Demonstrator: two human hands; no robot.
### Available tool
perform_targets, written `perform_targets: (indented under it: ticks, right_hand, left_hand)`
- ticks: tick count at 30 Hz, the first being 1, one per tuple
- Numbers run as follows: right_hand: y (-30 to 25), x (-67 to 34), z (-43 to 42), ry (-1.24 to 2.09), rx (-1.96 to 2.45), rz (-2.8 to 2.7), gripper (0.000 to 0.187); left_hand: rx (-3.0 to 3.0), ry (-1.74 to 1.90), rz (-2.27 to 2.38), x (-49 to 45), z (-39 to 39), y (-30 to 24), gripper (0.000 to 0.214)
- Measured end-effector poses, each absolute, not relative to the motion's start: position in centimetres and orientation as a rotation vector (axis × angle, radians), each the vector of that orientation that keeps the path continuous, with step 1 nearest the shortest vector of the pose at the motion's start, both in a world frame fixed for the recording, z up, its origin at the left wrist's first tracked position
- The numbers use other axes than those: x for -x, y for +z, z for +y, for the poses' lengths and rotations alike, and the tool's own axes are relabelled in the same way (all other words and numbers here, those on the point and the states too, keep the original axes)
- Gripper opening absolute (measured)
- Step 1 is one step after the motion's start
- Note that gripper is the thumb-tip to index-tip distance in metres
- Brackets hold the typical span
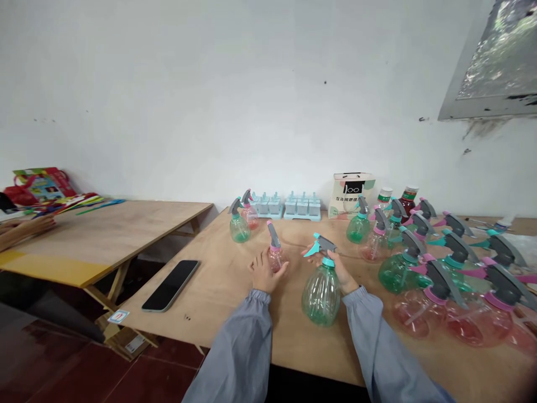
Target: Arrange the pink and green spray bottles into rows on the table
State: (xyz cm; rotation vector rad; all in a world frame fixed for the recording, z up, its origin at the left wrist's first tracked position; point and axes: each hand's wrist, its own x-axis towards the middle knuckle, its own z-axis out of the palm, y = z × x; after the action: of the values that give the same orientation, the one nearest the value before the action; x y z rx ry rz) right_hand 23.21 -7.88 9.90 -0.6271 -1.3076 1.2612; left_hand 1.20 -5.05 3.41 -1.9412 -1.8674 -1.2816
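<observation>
My left hand point(263, 272) is wrapped round a small pink spray bottle point(274, 253) with a grey and pink trigger head, holding it upright on the wooden table point(235, 302). My right hand point(342, 274) grips the neck of a green spray bottle point(321, 291) with a grey head and teal trigger, which stands just in front of me. Both arms wear grey-blue sleeves.
Many more pink and green spray bottles point(440, 268) crowd the table's right side. Two bottles point(241, 221), blue popsicle moulds point(289, 206), a printed box point(350, 193) and drink bottles stand at the back. A black phone point(171, 284) lies left; a second table point(84, 240) holds coloured items.
</observation>
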Motion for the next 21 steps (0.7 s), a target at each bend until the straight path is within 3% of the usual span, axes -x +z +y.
perform_targets:
  ticks: [21]
  right_hand:
    - [11.1,-23.1,-8.9,1.148,0.638,-1.320,0.038]
  left_hand:
    - [1.985,-1.302,-1.885,-0.9,-4.7,3.2,0.073]
